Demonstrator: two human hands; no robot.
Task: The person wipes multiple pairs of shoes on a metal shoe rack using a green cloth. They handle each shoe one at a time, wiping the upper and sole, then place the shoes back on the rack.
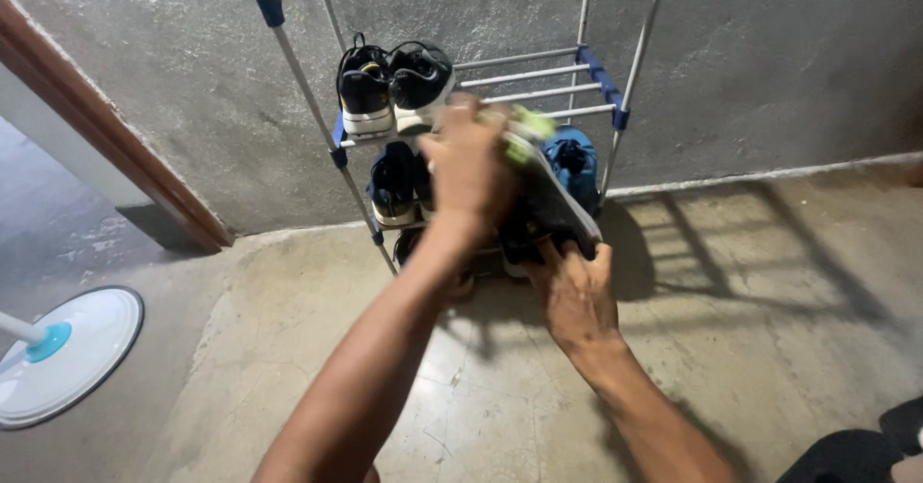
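A metal shoe rack (308, 99) with blue corner joints stands against the grey wall. A pair of black sneakers with white soles (389, 84) sits on its upper shelf, and a darker pair (392, 187) on the shelf below. My left hand (468, 171) and my right hand (577, 291) hold a black sneaker with a white sole and green accents (548, 190), tilted in front of the rack. The left hand grips its upper end, blurred by motion. The right hand grips its lower end. A blue shoe (574, 161) shows behind it.
A white round fan base with a blue hub (72, 353) stands on the floor at the left. A brown door frame (106, 127) runs along the left wall. The concrete floor (750, 281) carries the rack's shadow. A dark shape (856, 449) sits at the bottom right corner.
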